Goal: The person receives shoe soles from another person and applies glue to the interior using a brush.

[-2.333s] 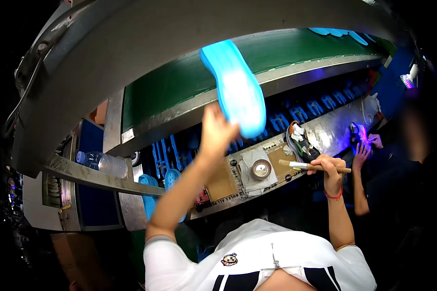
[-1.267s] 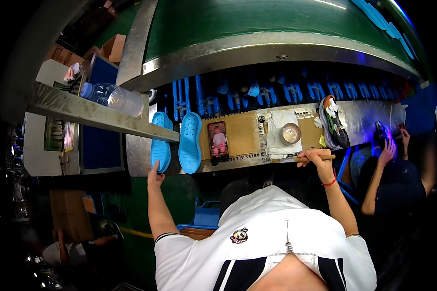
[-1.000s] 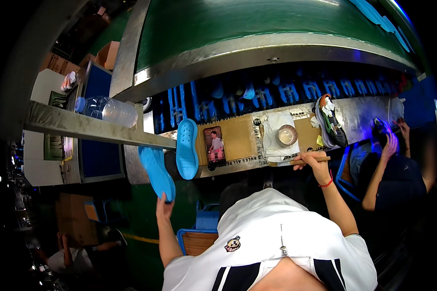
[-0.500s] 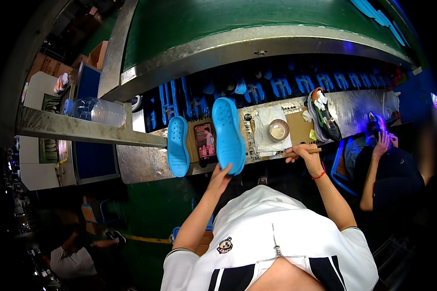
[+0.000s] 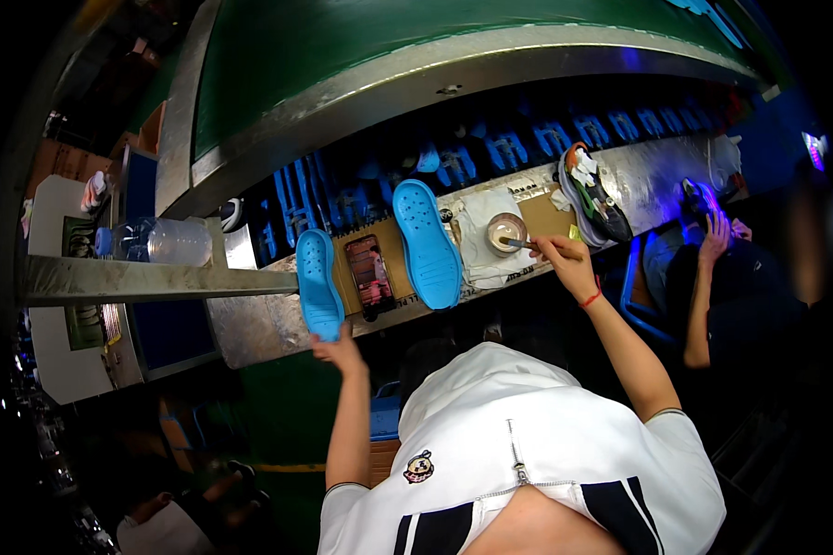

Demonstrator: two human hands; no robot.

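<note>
My left hand grips the near end of a light blue shoe sole at the left of the bench. A second, larger-looking blue shoe sole lies to its right, with nobody touching it. Between the two soles is a phone with a lit screen. In my right hand is a brush with a wooden handle, its tip inside a small round cup. The cup holds pale liquid and stands on a white cloth. The brush's bristles are hidden in the cup.
A sneaker stands right of the cup, on cardboard. Behind the bench runs a row of blue racks under a metal-edged green conveyor. A metal bar and a large clear bottle are at left. A co-worker sits at right.
My left hand has let go of the larger sole, now lying on the bench, and moved left to the other sole. My right hand has brought the brush tip into the cup.
</note>
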